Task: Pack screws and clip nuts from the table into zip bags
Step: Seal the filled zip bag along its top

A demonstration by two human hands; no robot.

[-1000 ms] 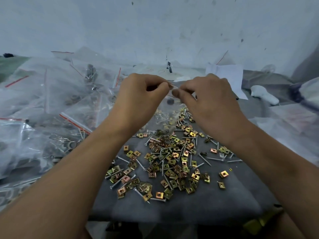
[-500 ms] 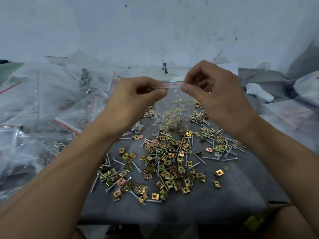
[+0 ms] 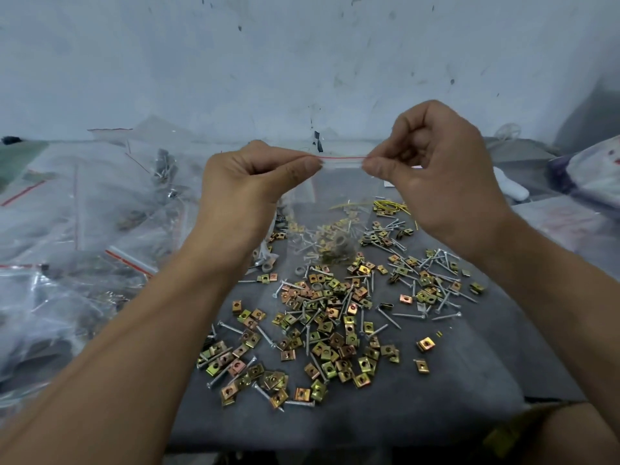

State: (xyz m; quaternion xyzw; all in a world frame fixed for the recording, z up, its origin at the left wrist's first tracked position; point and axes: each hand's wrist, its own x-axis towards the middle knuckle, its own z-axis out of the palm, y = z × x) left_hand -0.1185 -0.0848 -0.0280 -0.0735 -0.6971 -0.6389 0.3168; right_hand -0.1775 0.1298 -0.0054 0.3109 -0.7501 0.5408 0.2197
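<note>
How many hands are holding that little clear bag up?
2. The left hand pinches the zip bag at the left end of its red-lined top edge; the right hand pinches the right end. Nothing suggests another hand hidden.

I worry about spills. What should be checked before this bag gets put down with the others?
1. Left hand pinches the zip bag: ok.
2. Right hand pinches the other end: ok.
3. Red zip strip pulled straight: ok.
4. Strip sealed fully: cannot tell.
5. Contents sit at the bottom, away from the strip: ok.
6. Packed bags lie left: ok.
</note>
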